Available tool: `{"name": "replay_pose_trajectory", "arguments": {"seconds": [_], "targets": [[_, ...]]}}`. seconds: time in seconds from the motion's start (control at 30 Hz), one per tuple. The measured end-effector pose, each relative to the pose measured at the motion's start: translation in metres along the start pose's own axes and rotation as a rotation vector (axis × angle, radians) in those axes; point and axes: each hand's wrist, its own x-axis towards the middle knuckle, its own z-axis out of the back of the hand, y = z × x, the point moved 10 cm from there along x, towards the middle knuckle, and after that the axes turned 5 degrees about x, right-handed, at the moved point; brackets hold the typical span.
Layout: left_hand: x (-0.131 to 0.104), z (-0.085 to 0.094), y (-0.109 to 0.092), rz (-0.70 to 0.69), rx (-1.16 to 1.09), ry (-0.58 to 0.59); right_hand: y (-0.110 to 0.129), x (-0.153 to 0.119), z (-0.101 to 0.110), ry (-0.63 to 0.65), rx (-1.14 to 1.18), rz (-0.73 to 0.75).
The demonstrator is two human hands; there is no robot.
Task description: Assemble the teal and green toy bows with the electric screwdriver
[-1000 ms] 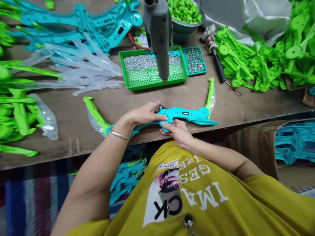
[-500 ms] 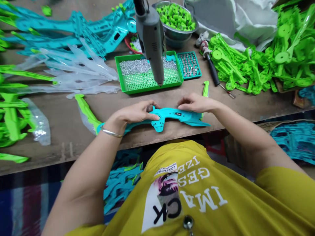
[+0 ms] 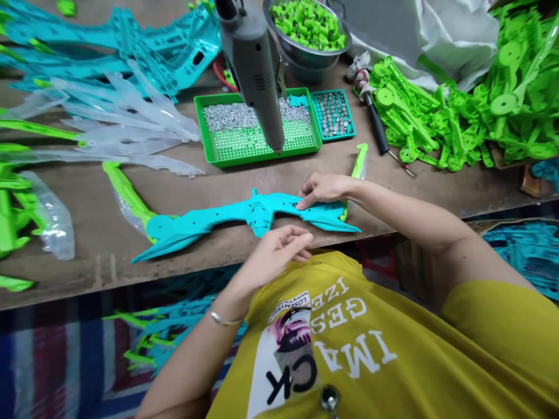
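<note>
A turquoise plastic toy bow (image 3: pixel 205 216) lies across the front of the table, with a lime green limb at each end: the left limb (image 3: pixel 126 189) and the right limb (image 3: pixel 360 163). My right hand (image 3: pixel 325 189) grips the bow's right half, thumb and fingers at the small dark slot, which they partly cover. Just in front of the bow's centre, at the table edge, my left hand (image 3: pixel 279 250) is off the bow. Its fingers are loosely curled, and nothing shows in them.
Above the bow hangs a grey electric screwdriver (image 3: pixel 257 75). Behind it stand a green tray (image 3: pixel 262 157) of screws, a small teal tray (image 3: pixel 334 137) and a metal bowl (image 3: pixel 301 58) of green pieces. A black-handled screwdriver (image 3: pixel 378 125) lies beside piled green parts (image 3: pixel 419 116). Clear plastic parts (image 3: pixel 144 128) lie left.
My left hand has let go of the bow's centre and moved right and down towards my body. The right hand has shifted left onto the slot. In view, the bow appears further left.
</note>
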Motion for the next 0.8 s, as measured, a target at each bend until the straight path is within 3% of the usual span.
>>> {"name": "replay_pose_trajectory", "arguments": {"seconds": [0.07,0.2,0.3,0.4,0.57,0.7,0.8], "targets": [[0.010,-0.020,0.021,0.058,-0.287,-0.037,0.006,0.003,-0.009,0.013,0.028,-0.006],[0.032,-0.023,0.025,-0.055,-0.604,-0.262,0.016,0.005,-0.020,0.011,0.047,0.002],[0.034,-0.025,0.019,-0.094,-0.627,-0.291,0.026,0.000,-0.018,0.049,-0.021,0.090],[0.031,-0.024,0.019,-0.059,-0.578,-0.287,0.026,-0.012,-0.010,0.171,-0.160,0.144],[0.030,-0.022,0.024,-0.014,-0.532,-0.300,0.000,-0.027,0.001,0.353,-0.343,0.029],[0.031,-0.020,0.025,-0.034,-0.514,-0.353,-0.004,-0.026,0.000,0.378,-0.201,0.021],[0.029,-0.024,0.027,-0.038,-0.543,-0.391,-0.011,-0.021,0.007,0.294,-0.050,-0.056]]}}
